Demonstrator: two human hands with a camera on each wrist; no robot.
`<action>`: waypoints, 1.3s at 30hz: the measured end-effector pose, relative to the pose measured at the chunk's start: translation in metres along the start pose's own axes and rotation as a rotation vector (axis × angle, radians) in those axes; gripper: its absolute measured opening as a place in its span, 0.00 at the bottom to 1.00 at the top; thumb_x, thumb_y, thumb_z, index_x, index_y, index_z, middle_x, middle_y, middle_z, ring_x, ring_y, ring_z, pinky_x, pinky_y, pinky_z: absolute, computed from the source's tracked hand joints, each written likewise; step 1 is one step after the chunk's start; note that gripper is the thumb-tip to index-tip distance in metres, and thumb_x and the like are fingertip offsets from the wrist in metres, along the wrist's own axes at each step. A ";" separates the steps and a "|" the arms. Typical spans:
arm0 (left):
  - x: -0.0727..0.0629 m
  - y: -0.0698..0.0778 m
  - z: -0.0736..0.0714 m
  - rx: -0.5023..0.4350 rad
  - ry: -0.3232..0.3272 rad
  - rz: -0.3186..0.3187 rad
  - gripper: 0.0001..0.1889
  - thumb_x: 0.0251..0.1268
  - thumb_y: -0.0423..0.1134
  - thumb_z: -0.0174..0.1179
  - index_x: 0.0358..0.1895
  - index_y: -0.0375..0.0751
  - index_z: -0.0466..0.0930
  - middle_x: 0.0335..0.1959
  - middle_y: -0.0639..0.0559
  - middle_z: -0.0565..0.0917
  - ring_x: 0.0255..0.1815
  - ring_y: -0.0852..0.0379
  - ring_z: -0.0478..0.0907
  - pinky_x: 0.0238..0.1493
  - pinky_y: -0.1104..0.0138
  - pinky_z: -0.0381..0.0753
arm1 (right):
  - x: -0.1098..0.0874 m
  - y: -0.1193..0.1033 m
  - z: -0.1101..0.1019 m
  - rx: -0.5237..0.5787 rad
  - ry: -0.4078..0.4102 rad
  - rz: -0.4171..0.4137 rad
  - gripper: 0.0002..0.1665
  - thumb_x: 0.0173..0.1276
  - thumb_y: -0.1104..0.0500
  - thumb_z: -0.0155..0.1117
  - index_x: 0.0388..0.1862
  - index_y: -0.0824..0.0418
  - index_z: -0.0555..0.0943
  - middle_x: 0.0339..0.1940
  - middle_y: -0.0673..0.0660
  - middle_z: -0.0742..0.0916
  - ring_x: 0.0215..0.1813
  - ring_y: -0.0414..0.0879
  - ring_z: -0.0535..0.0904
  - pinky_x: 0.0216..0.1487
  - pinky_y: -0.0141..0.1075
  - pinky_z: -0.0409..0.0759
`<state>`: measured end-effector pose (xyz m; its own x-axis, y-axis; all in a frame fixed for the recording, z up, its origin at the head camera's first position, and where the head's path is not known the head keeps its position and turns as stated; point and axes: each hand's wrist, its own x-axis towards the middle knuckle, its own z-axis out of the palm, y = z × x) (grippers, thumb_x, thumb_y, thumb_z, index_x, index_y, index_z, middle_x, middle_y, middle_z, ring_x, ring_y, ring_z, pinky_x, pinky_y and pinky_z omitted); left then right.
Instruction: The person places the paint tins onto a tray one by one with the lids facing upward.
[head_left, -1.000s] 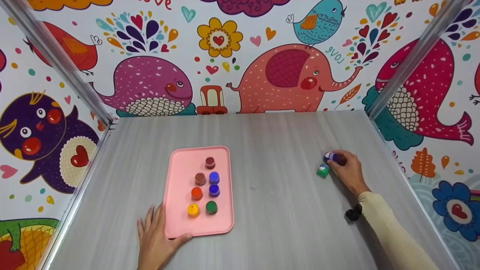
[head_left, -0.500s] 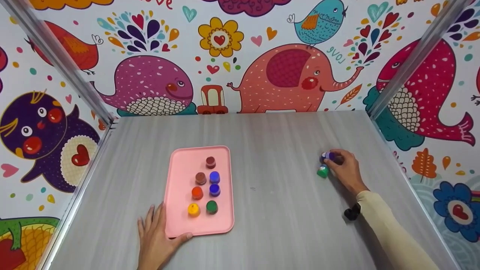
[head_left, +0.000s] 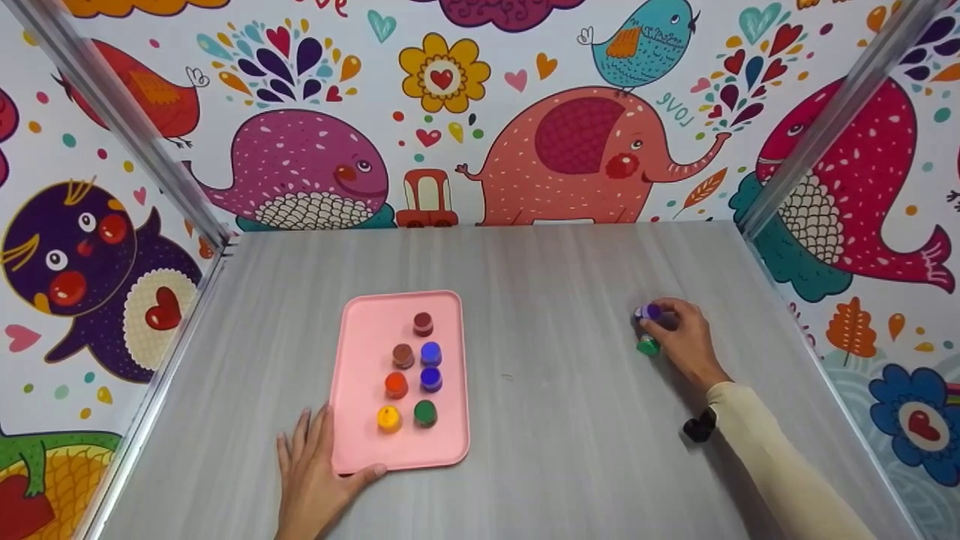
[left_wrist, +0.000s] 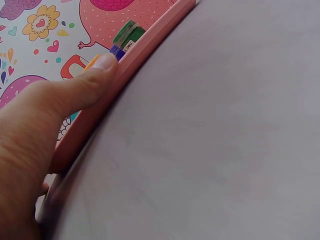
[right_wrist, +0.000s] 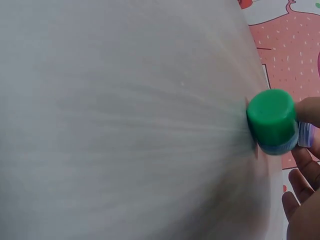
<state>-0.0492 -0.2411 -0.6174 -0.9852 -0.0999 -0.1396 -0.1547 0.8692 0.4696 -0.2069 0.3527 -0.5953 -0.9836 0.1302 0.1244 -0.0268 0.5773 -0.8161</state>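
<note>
In the head view my right hand (head_left: 688,337) pinches a small purple paint jar (head_left: 648,312) between thumb and fingers, at the right of the table. Just below it is a green paint jar (head_left: 648,346), partly covered by the hand. The right wrist view shows that green jar (right_wrist: 272,120) large, with the purple jar (right_wrist: 306,134) behind it at the fingers. My left hand (head_left: 315,476) rests at the near left corner of a pink tray (head_left: 360,322), fingers straight along its side. Its thumb (left_wrist: 87,87) lies over the tray rim in the left wrist view.
On the tray stand several capped paint jars: two brown, two blue, an orange one (head_left: 396,385), a yellow one (head_left: 388,418) and a green one (head_left: 425,413). Cartoon-printed walls (head_left: 510,127) border the grey table (head_left: 555,420) at the back and sides.
My right hand has shifted slightly left with the purple jar, and now covers more of the green jar beside it. The left hand and the tray look unmoved.
</note>
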 end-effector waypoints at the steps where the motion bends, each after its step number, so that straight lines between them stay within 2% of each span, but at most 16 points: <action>1: 0.000 0.000 0.000 -0.001 0.000 -0.001 0.78 0.47 0.84 0.72 0.88 0.28 0.51 0.87 0.25 0.56 0.88 0.23 0.40 0.82 0.29 0.18 | 0.000 0.000 0.000 0.003 -0.004 0.001 0.24 0.78 0.58 0.75 0.67 0.68 0.81 0.63 0.67 0.82 0.68 0.58 0.79 0.64 0.28 0.72; 3: 0.000 0.000 0.000 -0.004 -0.002 -0.002 0.78 0.47 0.84 0.72 0.88 0.29 0.50 0.87 0.25 0.56 0.89 0.23 0.40 0.82 0.28 0.18 | -0.001 -0.002 0.001 0.008 -0.011 0.002 0.24 0.79 0.58 0.75 0.67 0.68 0.81 0.64 0.67 0.81 0.68 0.59 0.80 0.62 0.24 0.71; 5: 0.000 0.000 0.000 -0.008 -0.003 -0.002 0.78 0.47 0.84 0.73 0.88 0.29 0.50 0.87 0.26 0.56 0.89 0.23 0.40 0.82 0.28 0.18 | -0.001 -0.004 0.002 0.011 -0.018 0.004 0.25 0.79 0.57 0.75 0.67 0.68 0.81 0.65 0.67 0.81 0.68 0.59 0.79 0.64 0.28 0.73; 7: 0.001 0.000 0.000 -0.010 -0.001 -0.001 0.78 0.47 0.84 0.73 0.88 0.29 0.50 0.87 0.26 0.56 0.89 0.23 0.40 0.82 0.28 0.19 | 0.000 -0.006 0.003 0.019 -0.023 0.003 0.25 0.79 0.57 0.75 0.67 0.68 0.81 0.65 0.67 0.81 0.69 0.60 0.78 0.71 0.39 0.76; 10: 0.001 -0.001 0.000 -0.009 0.004 0.005 0.78 0.47 0.83 0.73 0.88 0.29 0.50 0.87 0.25 0.56 0.89 0.23 0.40 0.82 0.28 0.20 | 0.000 -0.011 0.005 0.026 -0.027 -0.019 0.24 0.78 0.57 0.76 0.66 0.68 0.83 0.64 0.67 0.82 0.70 0.60 0.76 0.77 0.57 0.73; 12: 0.001 -0.001 0.000 -0.006 0.009 0.009 0.78 0.47 0.83 0.73 0.88 0.29 0.50 0.87 0.25 0.57 0.88 0.23 0.41 0.82 0.27 0.21 | 0.000 -0.013 0.008 0.027 -0.026 -0.038 0.23 0.78 0.58 0.76 0.65 0.68 0.83 0.63 0.67 0.83 0.69 0.60 0.75 0.78 0.62 0.70; 20: -0.001 -0.002 0.000 -0.015 0.034 0.031 0.77 0.47 0.82 0.74 0.88 0.29 0.51 0.86 0.25 0.58 0.88 0.23 0.42 0.82 0.27 0.22 | 0.000 -0.023 0.021 -0.033 -0.019 -0.160 0.21 0.71 0.63 0.80 0.60 0.69 0.86 0.58 0.66 0.87 0.66 0.59 0.76 0.69 0.53 0.72; 26: 0.000 -0.001 0.000 -0.011 0.026 0.011 0.79 0.44 0.85 0.73 0.89 0.30 0.50 0.87 0.27 0.57 0.89 0.23 0.41 0.81 0.27 0.20 | -0.001 -0.027 0.032 -0.057 -0.028 -0.225 0.22 0.68 0.67 0.82 0.58 0.70 0.87 0.56 0.66 0.89 0.63 0.59 0.77 0.65 0.43 0.72; 30: 0.000 -0.001 0.000 -0.008 0.025 0.007 0.80 0.43 0.86 0.72 0.89 0.30 0.50 0.88 0.27 0.56 0.89 0.24 0.41 0.81 0.27 0.20 | -0.002 -0.030 0.039 -0.059 -0.051 -0.240 0.22 0.68 0.67 0.82 0.59 0.69 0.86 0.56 0.66 0.88 0.64 0.61 0.77 0.67 0.49 0.73; 34: 0.000 -0.001 0.000 -0.004 0.023 0.013 0.80 0.43 0.86 0.72 0.89 0.30 0.50 0.88 0.27 0.56 0.89 0.24 0.41 0.81 0.27 0.19 | -0.004 -0.032 0.045 -0.057 -0.084 -0.219 0.23 0.69 0.67 0.81 0.60 0.69 0.85 0.58 0.67 0.85 0.65 0.61 0.77 0.69 0.56 0.75; 39: 0.001 -0.001 0.001 -0.001 0.021 0.014 0.80 0.43 0.87 0.71 0.89 0.30 0.50 0.88 0.28 0.56 0.89 0.24 0.41 0.81 0.28 0.18 | -0.006 -0.039 0.051 -0.078 -0.109 -0.213 0.23 0.70 0.65 0.81 0.61 0.68 0.85 0.59 0.66 0.84 0.64 0.60 0.78 0.68 0.55 0.78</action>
<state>-0.0495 -0.2419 -0.6187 -0.9886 -0.0980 -0.1145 -0.1409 0.8702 0.4721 -0.2087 0.2881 -0.5935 -0.9708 -0.0861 0.2239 -0.2258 0.6436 -0.7313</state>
